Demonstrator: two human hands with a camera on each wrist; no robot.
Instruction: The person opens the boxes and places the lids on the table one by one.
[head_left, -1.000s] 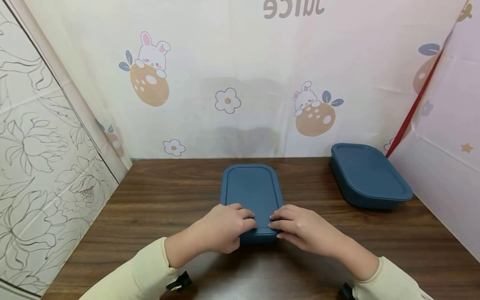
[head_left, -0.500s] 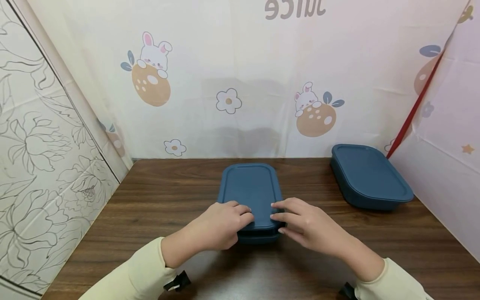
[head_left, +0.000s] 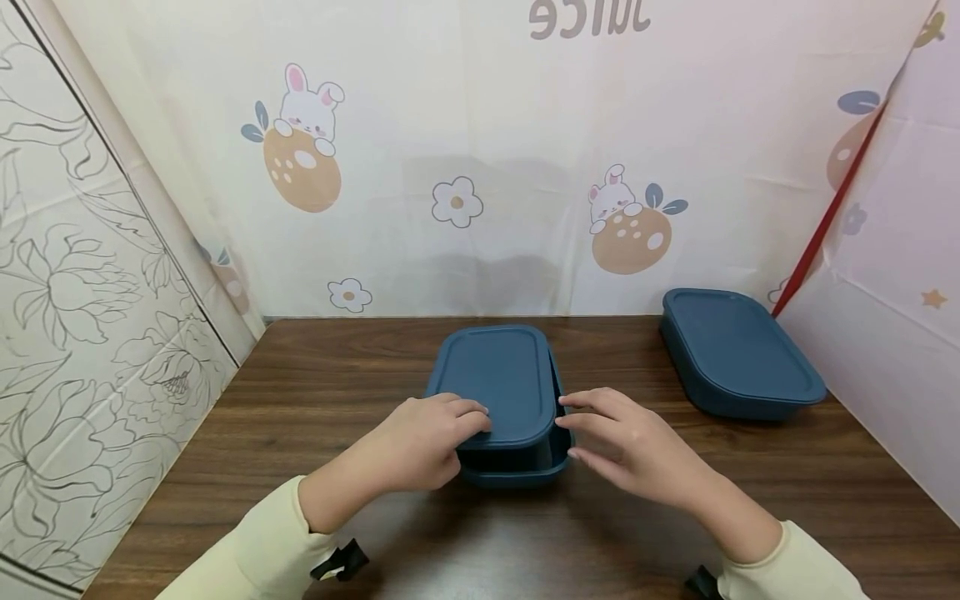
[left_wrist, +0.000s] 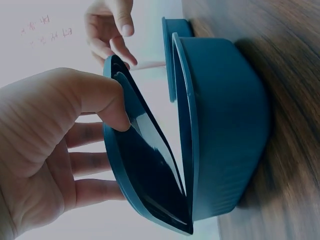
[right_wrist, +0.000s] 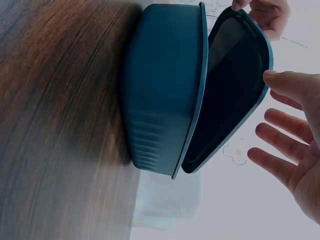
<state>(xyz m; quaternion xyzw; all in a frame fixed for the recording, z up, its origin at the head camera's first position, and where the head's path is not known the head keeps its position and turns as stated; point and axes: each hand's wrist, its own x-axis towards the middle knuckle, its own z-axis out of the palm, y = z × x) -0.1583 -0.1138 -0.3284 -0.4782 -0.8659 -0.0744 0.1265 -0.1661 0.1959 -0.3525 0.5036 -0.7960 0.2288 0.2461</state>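
Observation:
A dark blue rectangular food container [right_wrist: 162, 90] stands upright on the table, its lid [head_left: 495, 379] raised at the near side and tilted, leaving a gap above the rim. My left hand [head_left: 423, 437] grips the lid's near left part; in the left wrist view the thumb [left_wrist: 107, 102] lies on the underside and the fingers on the top. My right hand [head_left: 637, 446] is beside the lid's right edge with its fingers spread. In the right wrist view its thumb tip is at the lid's edge; whether it touches cannot be told. The container's inside is mostly hidden.
Another blue container with its lid on [head_left: 742, 350] stands at the back right of the brown wooden table [head_left: 337, 367]. A printed cloth [head_left: 510, 117] hangs behind the table, and a red strip [head_left: 832, 208] runs along its right corner.
The lid has come up off the container at the near side and shifted left with my left hand. My right hand's fingers have moved off the lid's top, out to its right edge.

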